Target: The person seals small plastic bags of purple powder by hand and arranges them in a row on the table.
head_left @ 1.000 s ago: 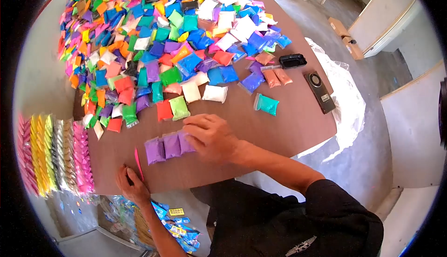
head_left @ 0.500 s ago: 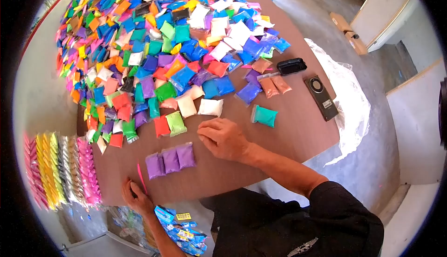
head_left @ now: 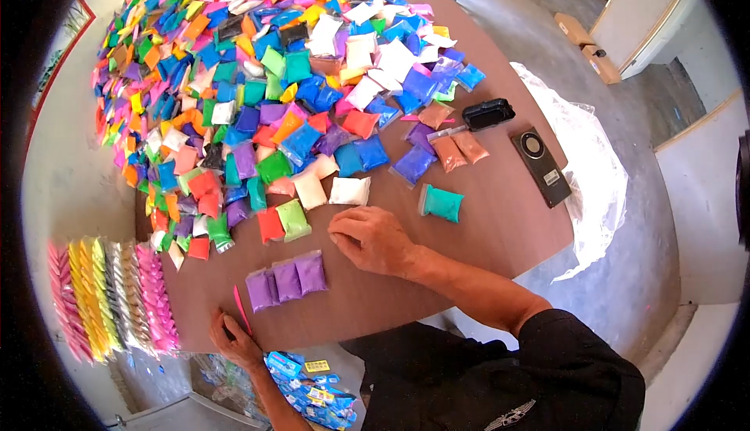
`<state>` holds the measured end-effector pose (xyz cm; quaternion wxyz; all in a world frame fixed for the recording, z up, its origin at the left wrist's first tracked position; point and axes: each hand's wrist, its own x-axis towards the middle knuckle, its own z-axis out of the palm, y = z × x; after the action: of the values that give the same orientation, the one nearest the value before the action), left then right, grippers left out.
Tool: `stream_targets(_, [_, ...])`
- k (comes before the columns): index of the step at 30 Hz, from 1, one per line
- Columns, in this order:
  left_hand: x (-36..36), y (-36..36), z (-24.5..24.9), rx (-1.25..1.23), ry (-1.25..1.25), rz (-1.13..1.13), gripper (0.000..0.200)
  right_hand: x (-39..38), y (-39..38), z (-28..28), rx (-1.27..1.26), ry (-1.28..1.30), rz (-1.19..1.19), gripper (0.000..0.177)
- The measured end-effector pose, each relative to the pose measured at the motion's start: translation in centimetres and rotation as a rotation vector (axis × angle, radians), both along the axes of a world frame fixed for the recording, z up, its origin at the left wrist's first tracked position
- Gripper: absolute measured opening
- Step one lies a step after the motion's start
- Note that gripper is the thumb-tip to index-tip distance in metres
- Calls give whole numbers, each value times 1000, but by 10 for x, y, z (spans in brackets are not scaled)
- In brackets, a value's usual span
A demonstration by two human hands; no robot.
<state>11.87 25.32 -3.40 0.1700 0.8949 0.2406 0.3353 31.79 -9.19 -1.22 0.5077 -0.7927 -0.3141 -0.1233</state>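
My right hand (head_left: 371, 240) rests on the brown table with its fingers curled together, and nothing shows in it. Just beyond its fingertips lies a white packet (head_left: 349, 191). My left hand (head_left: 234, 339) is at the table's near edge, fingers loosely bent and thumb apart, with no object visible in it. A thin pink strip (head_left: 243, 309) lies right beside its fingers. Between my hands, three joined purple packets (head_left: 287, 279) lie flat in a row. A red packet (head_left: 270, 225) and a light green packet (head_left: 294, 220) sit a little farther back.
A large heap of colourful packets (head_left: 258, 72) covers the far left. Right of it are a teal packet (head_left: 442, 203), a black tray (head_left: 488, 114) and a black device (head_left: 541, 165). Twisted packet strips (head_left: 113, 298) hang at the left edge; blue packages (head_left: 312, 392) sit below the table.
The camera view has tilted slightly, so the left side of the table appears lower. Both hands keep nearly the same places on the table, and the packets stay where they were.
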Motion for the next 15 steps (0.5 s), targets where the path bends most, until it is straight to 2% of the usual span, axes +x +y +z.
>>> stream_targets(9, [0, -4, 3, 42, -4, 4, 20, 1, 1, -3, 42, -17, -1, 8])
stream_targets(12, [0, 3, -5, 29, -56, -35, 19, 3, -1, 19, 133, 90, -32, 9])
stream_targets(15, [4, -4, 0, 61, -55, -26, 17, 34, -9, 52, 173, 125, -182, 9])
